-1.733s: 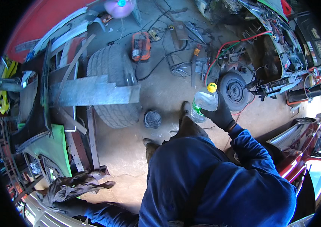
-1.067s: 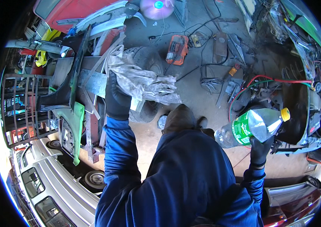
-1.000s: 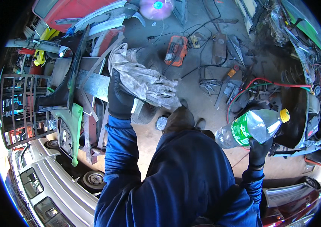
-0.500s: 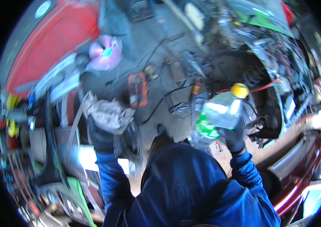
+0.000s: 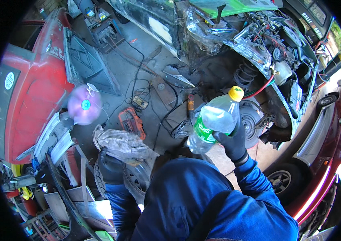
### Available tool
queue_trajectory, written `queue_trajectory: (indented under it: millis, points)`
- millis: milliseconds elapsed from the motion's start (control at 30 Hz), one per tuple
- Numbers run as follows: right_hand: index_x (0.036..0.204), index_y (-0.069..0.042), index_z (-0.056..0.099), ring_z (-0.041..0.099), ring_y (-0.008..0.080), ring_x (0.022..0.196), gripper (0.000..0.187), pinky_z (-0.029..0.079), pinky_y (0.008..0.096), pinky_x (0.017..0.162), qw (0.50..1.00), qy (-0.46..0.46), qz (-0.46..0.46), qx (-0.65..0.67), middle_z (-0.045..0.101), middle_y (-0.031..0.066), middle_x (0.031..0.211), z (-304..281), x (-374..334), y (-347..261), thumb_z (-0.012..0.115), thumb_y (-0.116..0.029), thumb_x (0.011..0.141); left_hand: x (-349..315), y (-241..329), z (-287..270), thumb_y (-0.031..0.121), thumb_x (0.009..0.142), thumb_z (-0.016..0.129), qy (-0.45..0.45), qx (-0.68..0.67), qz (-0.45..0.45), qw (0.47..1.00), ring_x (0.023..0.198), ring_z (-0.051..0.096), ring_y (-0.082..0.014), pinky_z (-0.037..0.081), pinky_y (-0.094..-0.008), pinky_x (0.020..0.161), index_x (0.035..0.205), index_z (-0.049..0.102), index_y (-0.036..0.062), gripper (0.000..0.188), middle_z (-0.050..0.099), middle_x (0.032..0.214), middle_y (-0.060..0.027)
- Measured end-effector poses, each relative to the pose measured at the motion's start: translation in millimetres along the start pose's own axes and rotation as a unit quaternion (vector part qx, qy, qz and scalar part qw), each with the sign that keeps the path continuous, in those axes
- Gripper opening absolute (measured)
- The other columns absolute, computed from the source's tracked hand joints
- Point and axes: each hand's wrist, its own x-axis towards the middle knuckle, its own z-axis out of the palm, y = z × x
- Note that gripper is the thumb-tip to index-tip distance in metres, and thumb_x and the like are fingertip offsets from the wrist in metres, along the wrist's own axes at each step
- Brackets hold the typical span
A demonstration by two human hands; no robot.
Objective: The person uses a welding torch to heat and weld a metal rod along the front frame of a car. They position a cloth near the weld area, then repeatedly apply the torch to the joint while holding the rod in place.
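Clasping bottle (image 5: 214, 119), slanted toward upper right, in curled fingers (image 5: 222, 138) of right hand (image 5: 236, 143); clutching rag (image 5: 124, 145) in left hand (image 5: 112, 166), centre-left.

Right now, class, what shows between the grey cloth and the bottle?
Head view: between cloth and bottle, a black cable and dark clutter lie on the floor.

1 head-worn fisheye camera looks down from above.

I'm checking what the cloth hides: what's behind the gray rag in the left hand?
Part of a wheel shows just below the gray rag, beside the left hand. The wheel's upper edge and whatever else lies directly behind the gray rag are covered.
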Motion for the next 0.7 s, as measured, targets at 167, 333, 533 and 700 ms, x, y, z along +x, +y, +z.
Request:
queue_trajectory:
  millis: [167, 333, 533, 700]
  points:
    - [0.167, 0.0, 0.028, 0.057, 0.0245, 0.139, 0.109, 0.046, 0.0414, 0.118, 0.994, 0.083, -0.03, -0.061, 0.055, 0.0147, 0.152, -42, 13, -4, 0.088, -0.015, 0.078, 62, -3, 38, 0.015, 0.108, 0.058, 0.063, 0.531, 0.182, 0.825, 0.128, 0.066, -0.034, 0.054, -0.047, 0.11, 0.144, 0.058, -0.0008, 0.04, 0.064, 0.143, -0.0235]
    - [0.167, 0.0, 0.029, 0.057, 0.0251, 0.137, 0.106, 0.046, 0.0408, 0.117, 0.983, 0.159, -0.043, -0.077, 0.055, 0.0154, 0.152, -68, 21, -9, 0.085, -0.016, 0.079, 138, 10, 91, 0.006, 0.103, 0.063, -0.021, 0.792, 0.375, 0.48, 0.131, 0.063, -0.0454, 0.051, -0.0492, 0.111, 0.14, 0.067, -0.0016, 0.038, 0.064, 0.141, -0.0298]
    - [0.168, 0.0, 0.03, 0.055, 0.0248, 0.139, 0.105, 0.046, 0.0403, 0.117, 0.962, 0.262, -0.012, -0.08, 0.052, 0.0156, 0.156, -68, 29, 7, 0.082, -0.011, 0.078, 293, 37, 190, 0.008, 0.1, 0.065, -0.037, 0.682, 0.376, 0.626, 0.13, 0.063, -0.0401, 0.049, -0.0457, 0.11, 0.14, 0.067, -0.0015, 0.04, 0.064, 0.143, -0.0271]
    - [0.168, 0.001, 0.03, 0.051, 0.0246, 0.144, 0.103, 0.042, 0.0412, 0.12, 0.929, 0.357, -0.007, -0.097, 0.049, 0.0148, 0.16, -43, 48, 19, 0.084, -0.016, 0.082, 459, 27, 260, 0.021, 0.102, 0.07, -0.031, 0.599, 0.309, 0.738, 0.126, 0.063, -0.029, 0.048, -0.0396, 0.108, 0.139, 0.064, -0.0055, 0.046, 0.066, 0.141, -0.0228]
